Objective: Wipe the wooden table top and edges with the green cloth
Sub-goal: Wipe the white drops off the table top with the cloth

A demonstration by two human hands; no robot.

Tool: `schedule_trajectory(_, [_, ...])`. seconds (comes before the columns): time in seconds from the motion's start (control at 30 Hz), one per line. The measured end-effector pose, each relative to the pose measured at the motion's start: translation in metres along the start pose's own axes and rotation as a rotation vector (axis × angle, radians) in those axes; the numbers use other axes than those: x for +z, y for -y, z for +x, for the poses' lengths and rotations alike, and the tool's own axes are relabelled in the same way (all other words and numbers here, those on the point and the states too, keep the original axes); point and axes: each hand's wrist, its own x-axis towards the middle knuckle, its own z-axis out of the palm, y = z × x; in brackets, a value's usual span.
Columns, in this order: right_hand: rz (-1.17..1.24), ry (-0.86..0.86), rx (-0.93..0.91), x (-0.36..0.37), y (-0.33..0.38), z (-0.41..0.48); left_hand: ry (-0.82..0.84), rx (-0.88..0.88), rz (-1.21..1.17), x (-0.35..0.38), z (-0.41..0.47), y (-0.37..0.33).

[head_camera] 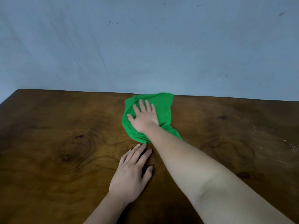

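Note:
A dark wooden table (64,126) with swirling grain fills the lower half of the head view. The green cloth (163,107) lies crumpled near the table's far edge, its top touching the wall line. My right hand (144,115) presses flat on the cloth with fingers spread, the arm stretched forward from the lower right. My left hand (132,173) rests palm down on the bare wood just in front of the cloth, fingers slightly apart, its fingertips close to the cloth's near corner and holding nothing.
A pale blue-grey wall (145,46) with small dark marks stands right behind the table's far edge. The table's far left corner (18,90) shows at the left. Pale scuffs and specks (275,143) mark the wood at the right.

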Motion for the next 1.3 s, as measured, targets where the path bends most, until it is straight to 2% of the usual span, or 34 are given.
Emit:
schedule_trajectory(0.17, [-0.046,0.089,-0.449,0.008,0.052,-0.003,0.004,-0.023,0.003,0.0,-0.001,0.0])
schedule_trajectory(0.23, [-0.05,0.085,-0.53,0.005,0.038,0.001,-0.013,-0.014,0.001,0.001,0.0,0.001])
schedule_trajectory(0.3, [-0.044,0.069,-0.532,-0.002,0.011,0.005,-0.021,-0.003,0.0,0.003,0.0,0.002])
schedule_trajectory(0.4, [-0.007,0.037,-0.389,-0.014,-0.05,0.005,-0.018,-0.003,0.013,0.003,0.0,0.001])
schedule_trajectory(0.7, [0.035,-0.09,0.202,-0.028,-0.274,-0.053,-0.012,-0.026,0.02,0.003,0.002,0.0])
schedule_trajectory(0.9, [0.128,-0.158,0.611,-0.025,-0.362,-0.12,-0.007,-0.027,0.027,0.007,0.002,0.002])
schedule_trajectory(1.03, [0.105,-0.15,0.674,-0.02,-0.339,-0.13,0.002,-0.037,0.027,0.007,0.003,0.0])
schedule_trajectory(1.3, [0.046,-0.075,0.32,-0.01,-0.161,-0.042,0.014,-0.053,-0.105,-0.011,0.001,0.007])
